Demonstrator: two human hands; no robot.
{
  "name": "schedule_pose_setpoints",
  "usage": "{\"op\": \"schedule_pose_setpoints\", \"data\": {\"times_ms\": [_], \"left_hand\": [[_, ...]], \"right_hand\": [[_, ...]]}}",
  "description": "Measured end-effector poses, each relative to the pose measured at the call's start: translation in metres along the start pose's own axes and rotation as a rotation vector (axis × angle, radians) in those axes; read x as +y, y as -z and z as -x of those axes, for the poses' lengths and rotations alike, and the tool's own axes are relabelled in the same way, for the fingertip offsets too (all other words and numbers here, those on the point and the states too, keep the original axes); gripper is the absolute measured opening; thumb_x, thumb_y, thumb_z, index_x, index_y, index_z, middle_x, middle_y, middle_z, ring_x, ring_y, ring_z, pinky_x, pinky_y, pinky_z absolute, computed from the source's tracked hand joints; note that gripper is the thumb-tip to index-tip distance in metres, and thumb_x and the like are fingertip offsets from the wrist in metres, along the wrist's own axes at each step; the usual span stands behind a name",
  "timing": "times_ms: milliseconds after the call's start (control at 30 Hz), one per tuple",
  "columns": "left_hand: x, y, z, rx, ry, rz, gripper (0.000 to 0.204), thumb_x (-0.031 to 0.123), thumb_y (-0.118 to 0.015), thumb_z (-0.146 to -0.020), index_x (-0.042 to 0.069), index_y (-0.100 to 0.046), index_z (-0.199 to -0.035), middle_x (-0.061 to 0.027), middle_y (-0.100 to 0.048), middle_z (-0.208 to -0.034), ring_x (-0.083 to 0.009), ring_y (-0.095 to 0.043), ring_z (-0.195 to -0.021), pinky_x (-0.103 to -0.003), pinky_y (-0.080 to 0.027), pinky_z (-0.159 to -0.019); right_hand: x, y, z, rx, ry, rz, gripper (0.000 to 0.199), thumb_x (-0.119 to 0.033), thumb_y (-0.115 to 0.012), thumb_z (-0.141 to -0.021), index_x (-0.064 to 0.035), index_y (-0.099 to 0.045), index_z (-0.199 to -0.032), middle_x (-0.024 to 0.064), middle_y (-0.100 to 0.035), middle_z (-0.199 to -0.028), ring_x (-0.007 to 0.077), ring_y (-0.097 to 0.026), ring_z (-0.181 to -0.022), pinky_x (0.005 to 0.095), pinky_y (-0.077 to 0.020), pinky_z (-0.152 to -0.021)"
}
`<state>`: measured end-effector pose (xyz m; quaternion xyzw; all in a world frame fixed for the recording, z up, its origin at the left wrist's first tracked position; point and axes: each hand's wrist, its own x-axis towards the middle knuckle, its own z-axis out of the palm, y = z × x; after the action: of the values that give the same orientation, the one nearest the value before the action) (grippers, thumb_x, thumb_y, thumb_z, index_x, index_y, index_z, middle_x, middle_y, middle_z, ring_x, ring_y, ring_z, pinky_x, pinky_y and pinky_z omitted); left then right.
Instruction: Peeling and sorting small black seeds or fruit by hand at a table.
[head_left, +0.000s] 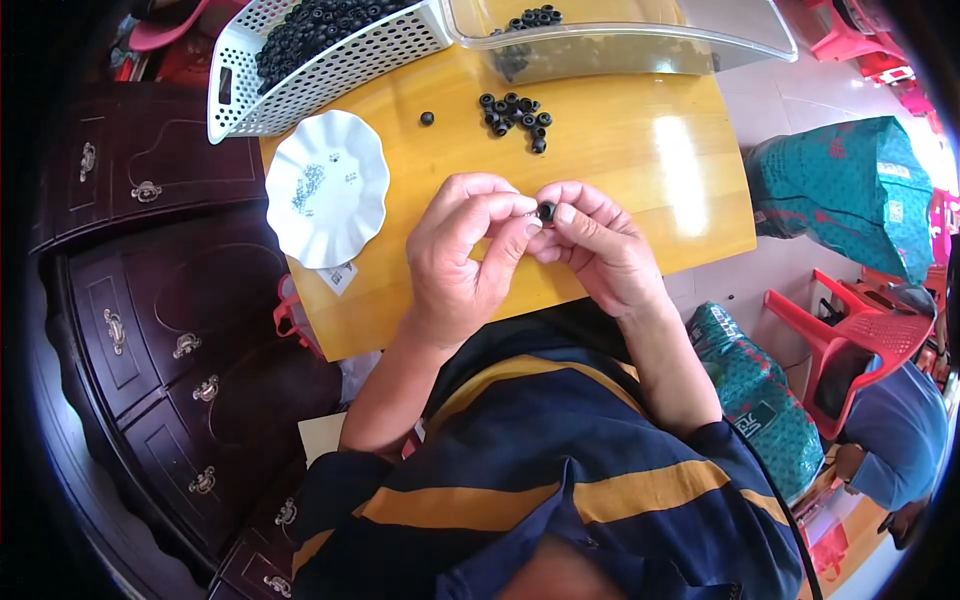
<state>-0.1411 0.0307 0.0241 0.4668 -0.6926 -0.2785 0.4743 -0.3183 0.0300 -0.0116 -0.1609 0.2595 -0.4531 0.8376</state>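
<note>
Head view: a small black ring point(546, 211) sits pinched between the fingers of left hand point(462, 252) and right hand point(598, 245).

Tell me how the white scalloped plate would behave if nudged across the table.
The white scalloped plate looks shallow and wide-based, so it would probably slide rather than tip on the glossy wooden table. It seems light, and the tiny bits on it might scatter.

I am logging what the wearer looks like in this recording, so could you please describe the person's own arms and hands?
Both forearms are bare, with no gloves on the left hand or the right hand, and I can see no rings or watch. The sleeves end at the upper arm. They belong to a dark navy shirt with broad mustard-yellow stripes. The fingers have short, unpainted nails.
</note>
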Motion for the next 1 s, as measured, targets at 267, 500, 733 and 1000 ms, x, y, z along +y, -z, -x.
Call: {"op": "schedule_pose_setpoints", "data": {"times_ms": [267,500,733,1000], "left_hand": [[0.002,-0.010,-0.006,-0.064,-0.069,-0.068,0.014,-0.001,-0.077,-0.082,0.000,-0.070,-0.093,-0.0100,-0.066,-0.090,-0.0200,-0.065,-0.080,-0.029,-0.053,-0.069],[0.004,-0.018,-0.005,-0.059,-0.089,-0.037,0.017,-0.003,-0.078,-0.080,0.003,-0.073,-0.095,-0.0085,-0.066,-0.089,-0.0182,-0.066,-0.074,-0.029,-0.054,-0.064],[0.004,-0.024,0.001,-0.030,-0.050,-0.051,0.021,0.000,-0.080,-0.079,0.005,-0.075,-0.098,-0.0075,-0.066,-0.089,-0.0169,-0.064,-0.079,-0.027,-0.051,-0.068],[0.002,-0.028,-0.003,-0.001,-0.383,-0.340,0.030,0.018,-0.082,-0.080,0.006,-0.075,-0.107,-0.0073,-0.066,-0.087,-0.0238,-0.064,-0.070,-0.034,-0.052,-0.060]], "right_hand": [[-0.001,0.015,0.000,-0.056,0.055,0.003,0.022,-0.013,-0.061,-0.101,-0.0011,-0.062,-0.119,0.0073,-0.069,-0.103,0.0146,-0.068,-0.093,0.0294,-0.0570,-0.082],[-0.008,0.017,0.002,-0.082,0.060,0.039,0.020,-0.014,-0.064,-0.099,-0.0012,-0.063,-0.115,0.0076,-0.069,-0.104,0.0153,-0.067,-0.092,0.0294,-0.0565,-0.083],[-0.006,0.019,0.005,-0.078,0.005,-0.036,0.020,-0.015,-0.063,-0.100,-0.0024,-0.062,-0.115,0.0063,-0.069,-0.101,0.0141,-0.067,-0.092,0.0294,-0.0566,-0.083],[-0.004,0.027,0.004,-0.100,-0.002,-0.126,0.017,-0.015,-0.063,-0.099,-0.0029,-0.063,-0.111,0.0061,-0.068,-0.099,0.0154,-0.068,-0.091,0.0293,-0.0576,-0.083]]}}
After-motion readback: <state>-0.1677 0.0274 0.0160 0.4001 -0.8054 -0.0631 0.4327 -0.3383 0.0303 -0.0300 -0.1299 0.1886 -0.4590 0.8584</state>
